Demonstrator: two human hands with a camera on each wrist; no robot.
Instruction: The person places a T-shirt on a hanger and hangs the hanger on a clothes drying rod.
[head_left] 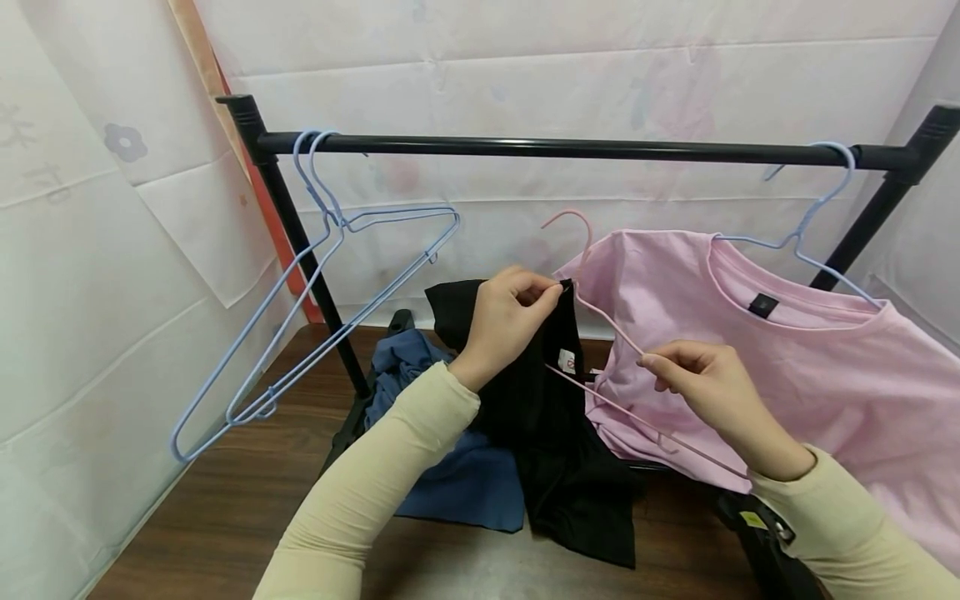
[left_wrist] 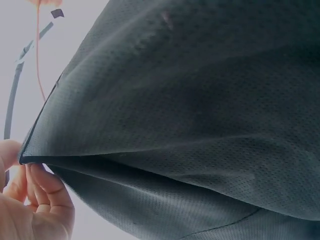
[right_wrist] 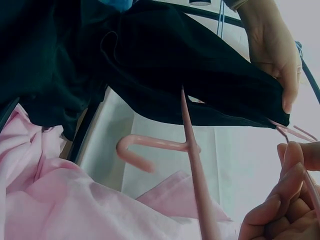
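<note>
My left hand point(head_left: 510, 321) pinches the top edge of a black garment point(head_left: 551, 442) between thumb and fingertips. The fabric hangs from there, its lower end down over the table, and a small white label point(head_left: 567, 361) shows on it. My right hand point(head_left: 697, 387) pinches the sloping arm of a pink wire hanger point(head_left: 607, 317). The hanger's hook points up, off the rail, beside the pink T-shirt. In the right wrist view the hanger's bottom bar point(right_wrist: 194, 165) runs into the open fold of the black garment point(right_wrist: 200, 65), so its far end is hidden.
A black rail point(head_left: 525, 148) spans the back. Blue wire hangers point(head_left: 262, 333) hang at its left. A pink T-shirt point(head_left: 660, 333) hangs on a blue hanger point(head_left: 806, 225) at the right. Blue cloth point(head_left: 465, 483) lies beneath the black garment, on the wooden table point(head_left: 240, 500).
</note>
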